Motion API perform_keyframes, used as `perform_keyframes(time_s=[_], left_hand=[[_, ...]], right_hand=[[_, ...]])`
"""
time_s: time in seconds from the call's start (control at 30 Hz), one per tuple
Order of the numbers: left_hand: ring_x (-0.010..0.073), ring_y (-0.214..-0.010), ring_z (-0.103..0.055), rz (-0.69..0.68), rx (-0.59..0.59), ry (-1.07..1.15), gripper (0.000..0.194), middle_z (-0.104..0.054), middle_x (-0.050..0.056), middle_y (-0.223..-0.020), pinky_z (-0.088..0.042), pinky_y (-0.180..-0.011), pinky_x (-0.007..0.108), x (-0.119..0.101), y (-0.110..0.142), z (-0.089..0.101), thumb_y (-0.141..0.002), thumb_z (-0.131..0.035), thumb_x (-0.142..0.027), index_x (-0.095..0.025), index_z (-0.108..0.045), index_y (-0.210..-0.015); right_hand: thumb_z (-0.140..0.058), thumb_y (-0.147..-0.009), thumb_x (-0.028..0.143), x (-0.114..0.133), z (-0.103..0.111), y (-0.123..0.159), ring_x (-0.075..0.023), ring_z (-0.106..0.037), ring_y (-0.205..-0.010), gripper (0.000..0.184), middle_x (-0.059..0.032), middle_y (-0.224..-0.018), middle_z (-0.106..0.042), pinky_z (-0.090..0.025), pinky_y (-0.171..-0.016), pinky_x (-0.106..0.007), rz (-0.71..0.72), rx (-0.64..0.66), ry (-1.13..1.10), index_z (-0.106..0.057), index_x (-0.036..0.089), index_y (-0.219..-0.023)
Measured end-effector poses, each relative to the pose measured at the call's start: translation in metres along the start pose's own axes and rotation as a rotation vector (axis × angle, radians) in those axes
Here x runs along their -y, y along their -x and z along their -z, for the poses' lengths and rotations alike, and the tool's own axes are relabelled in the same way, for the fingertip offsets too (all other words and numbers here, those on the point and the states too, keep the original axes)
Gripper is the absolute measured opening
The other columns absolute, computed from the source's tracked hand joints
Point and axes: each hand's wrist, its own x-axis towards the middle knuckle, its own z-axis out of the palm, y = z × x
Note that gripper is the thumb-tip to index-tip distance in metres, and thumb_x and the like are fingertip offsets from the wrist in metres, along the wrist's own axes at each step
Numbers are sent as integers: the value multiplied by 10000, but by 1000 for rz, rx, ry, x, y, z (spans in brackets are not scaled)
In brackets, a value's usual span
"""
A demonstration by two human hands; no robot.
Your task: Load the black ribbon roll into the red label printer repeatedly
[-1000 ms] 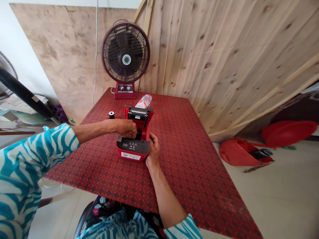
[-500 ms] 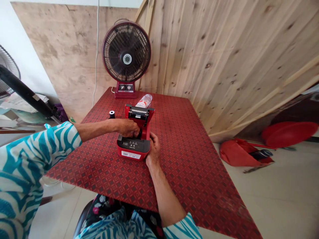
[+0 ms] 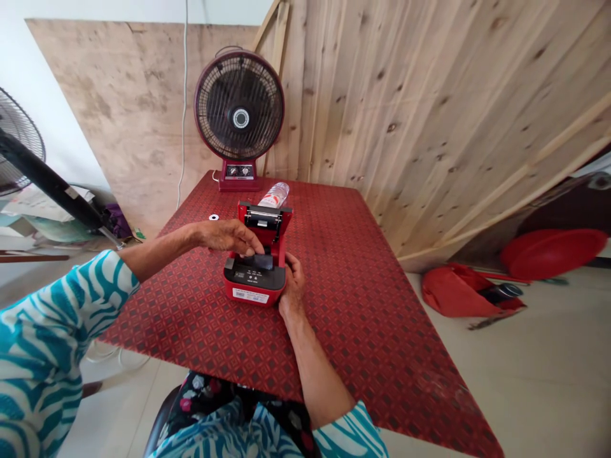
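A red and black label printer [image 3: 255,280] stands on the table with its lid [image 3: 264,216] raised. My left hand [image 3: 231,236] reaches over it from the left, palm down. Its fingertips pinch a dark strip [image 3: 262,261] that lies across the front edge of the printer's opening. What sits deeper inside the printer is mostly hidden by that hand. My right hand [image 3: 293,286] wraps round the printer's right side, steadying it. Behind my left wrist shows a small roll with a white end [image 3: 214,217], partly covered.
A clear plastic bottle [image 3: 273,194] lies behind the lid. At the back of the red patterned table [image 3: 344,273] stands a maroon fan [image 3: 238,117]. A second fan [image 3: 19,140] is at the left. On the floor to the right are a red bag [image 3: 449,292] and a red basin [image 3: 554,254].
My left hand has risen out of the printer's opening, and the dark strip now shows over its front edge. The right hand keeps its hold. The view has shifted slightly.
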Motion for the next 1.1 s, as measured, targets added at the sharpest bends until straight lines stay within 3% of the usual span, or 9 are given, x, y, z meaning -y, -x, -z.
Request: perform_keyframes(time_s=[0.17, 0.33, 0.43, 0.53, 0.67, 0.8, 1.1], left_hand=[[80, -617, -560, -11, -1, -19, 275, -706, 14, -790, -422, -621, 189, -4, 1, -1, -871, -528, -183, -165, -684, -1097], [117, -755, -603, -102, 3, -338, 240, -698, 42, -900, -459, -708, 222, -12, 7, -17, -865, -549, -171, -168, -718, -1035], [171, -906, -618, -221, -97, -567, 230, -683, 88, -1002, -463, -835, 290, -22, 20, -35, -893, -555, -235, -155, -708, -1045], [230, -999, -604, -245, -211, -804, 354, -662, 117, -1086, -445, -892, 360, -25, 33, -58, -858, -626, -374, -153, -657, -1133], [194, -937, -618, -242, -385, -1007, 237, -676, 93, -1044, -446, -836, 322, -18, 43, -83, -938, -517, -308, -168, -660, -1064], [158, -857, -628, -318, -528, -1077, 266, -701, 68, -975, -452, -776, 292, -10, 47, -96, -986, -401, -206, -158, -662, -967], [158, -900, -636, -400, -733, -1070, 206, -710, 63, -980, -458, -833, 325, 0, 48, -115, -959, -443, -144, -166, -646, -985]], right_hand=[[-530, -786, 393, -1, -1, -1, -191, -610, -973, 371, -44, -1046, -701, -470, -882, -361, 1, -6, -5, -642, 209, -1089], [-530, -776, 373, 1, -2, -1, -191, -602, -994, 351, -44, -1055, -697, -462, -895, -361, 13, -2, -10, -638, 207, -1066], [-534, -762, 373, 3, -3, -1, -191, -605, -980, 358, -48, -1058, -694, -461, -895, -366, -2, -7, -34, -633, 203, -1061], [-541, -750, 378, 4, -4, 0, -191, -609, -956, 360, -51, -1051, -691, -458, -891, -369, -12, -4, -54, -636, 199, -1048], [-534, -754, 364, 4, -4, -1, -188, -601, -958, 338, -43, -1049, -692, -451, -890, -360, 11, 3, -38, -651, 209, -1031], [-523, -760, 352, 2, -3, 0, -185, -594, -961, 330, -42, -1045, -689, -444, -898, -357, 35, 14, -25, -659, 210, -1025], [-549, -742, 383, 4, -3, 0, -185, -608, -956, 368, -47, -1060, -696, -457, -863, -338, 2, 4, -69, -644, 206, -1050]])
